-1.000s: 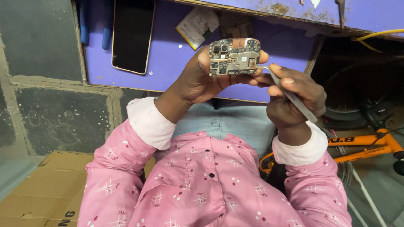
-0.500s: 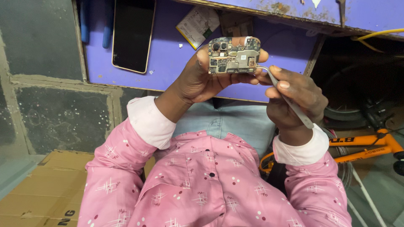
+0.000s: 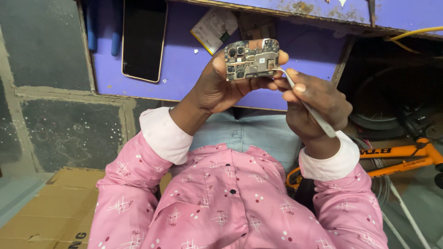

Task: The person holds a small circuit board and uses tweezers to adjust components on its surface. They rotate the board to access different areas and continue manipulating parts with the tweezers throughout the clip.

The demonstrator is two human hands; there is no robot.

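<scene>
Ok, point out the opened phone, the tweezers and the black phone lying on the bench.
opened phone point(image 3: 252, 59), head view, on its exposed circuit board.
tweezers point(image 3: 308, 109), head view, mid-shaft.
black phone point(image 3: 144, 39), head view, middle of its dark screen.

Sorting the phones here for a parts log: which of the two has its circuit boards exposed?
The opened phone held up in the left hand, with the right hand putting tweezers to it. The other phone lies closed, dark screen up, on the purple table.

A purple-painted workbench point(image 3: 184, 78) with a rusted, chipped edge was seen above a dark speckled wall point(image 3: 60, 133). Flattened cardboard point(image 3: 50, 207) was laid on the floor; an orange bicycle frame point(image 3: 406, 159) was parked alongside.
</scene>
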